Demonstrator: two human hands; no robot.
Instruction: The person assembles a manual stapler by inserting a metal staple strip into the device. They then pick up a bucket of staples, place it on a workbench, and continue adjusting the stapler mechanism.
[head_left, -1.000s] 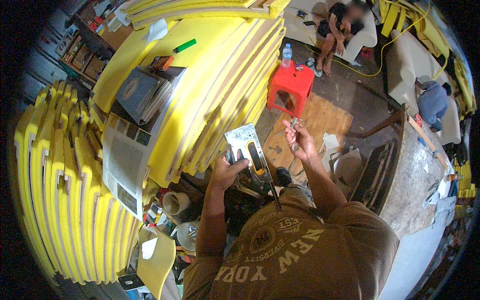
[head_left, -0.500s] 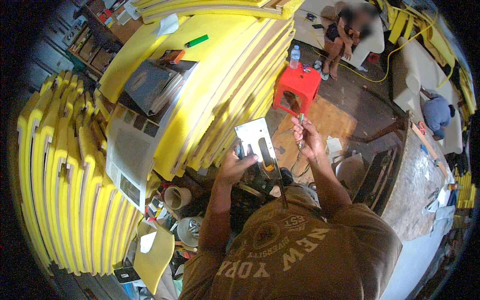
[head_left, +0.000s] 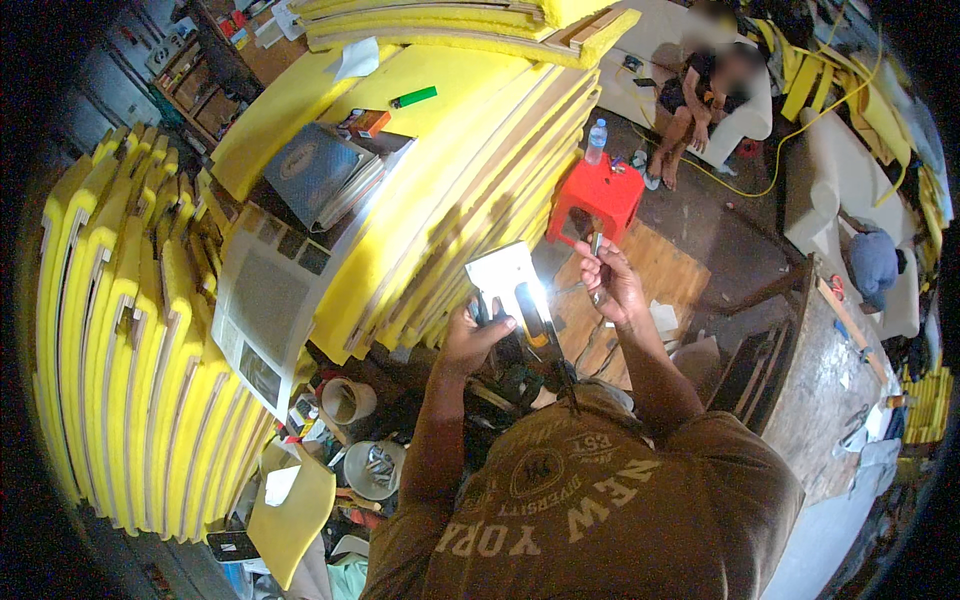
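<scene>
A white pneumatic staple gun (head_left: 505,270) with a dark magazine is in my left hand (head_left: 472,338). The fingers are wrapped round it, with the thumb across its near side. Bright light glares off its body. To the right of it, raised and apart from it, my right hand (head_left: 616,284) pinches a small silvery metal strip (head_left: 596,243) upright between its fingers. Lower in that same palm, another bit of metal shows in part; I cannot make out its kind.
Tall stacks of yellow foam-padded boards (head_left: 110,340) rise on the left. A red plastic stool (head_left: 598,196) bearing a water bottle (head_left: 596,142) stands ahead. A worktable (head_left: 820,400) is at the right, buckets (head_left: 375,468) at lower left. One person (head_left: 690,110) sits far off; another (head_left: 874,268) bends over pale upholstery.
The whole view has shifted slightly. Both hands keep hold of what they had, nearly still, and the staple gun now catches brighter light.
</scene>
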